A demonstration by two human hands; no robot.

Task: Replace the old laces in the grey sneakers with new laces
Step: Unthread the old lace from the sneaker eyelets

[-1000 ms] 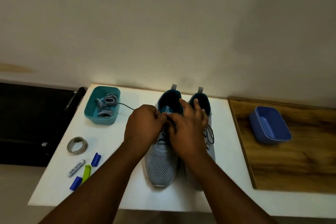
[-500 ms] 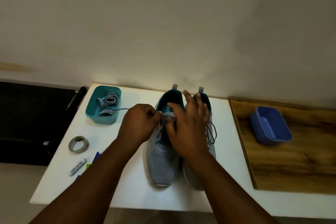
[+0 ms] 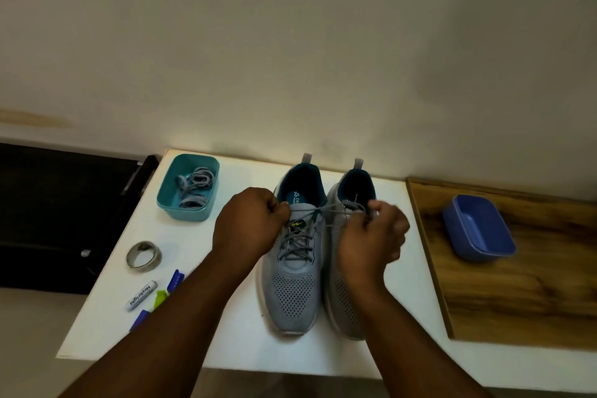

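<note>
- On the white table (image 3: 226, 333) we had the two grey sneakers side by side, toes pointing at 6 o'clock, heels up by the wall at 12.
- Our left hand (image 3: 248, 229) sat at about 9 o'clock of the left sneaker (image 3: 295, 275), fingers curled tight and pinching one end of the grey lace (image 3: 318, 211).
- Our right hand (image 3: 371, 236) was over the right sneaker (image 3: 347, 268), fingers curled round the other end of that same lace, so it ran stretched across between both fists, just above the left shoe's tongue.
- Lower down, the left sneaker's lace was criss-crossed through its eyelets. The right sneaker's lacing was mostly hidden behind our hand, so we couldn't tell how it looked.
- Over at 10 o'clock from the shoes we had a teal tub (image 3: 189, 187) with a bundle of grey laces (image 3: 195, 186) coiled inside.
- Round 8 o'clock lay a roll of tape (image 3: 143, 256), a white marker (image 3: 142, 295) and a few blue and green clips (image 3: 176, 278), partly under our left forearm.
- Off at 3 o'clock a blue tub (image 3: 478, 231) sat on a wooden board (image 3: 517, 300), well apart from the sneakers.
</note>
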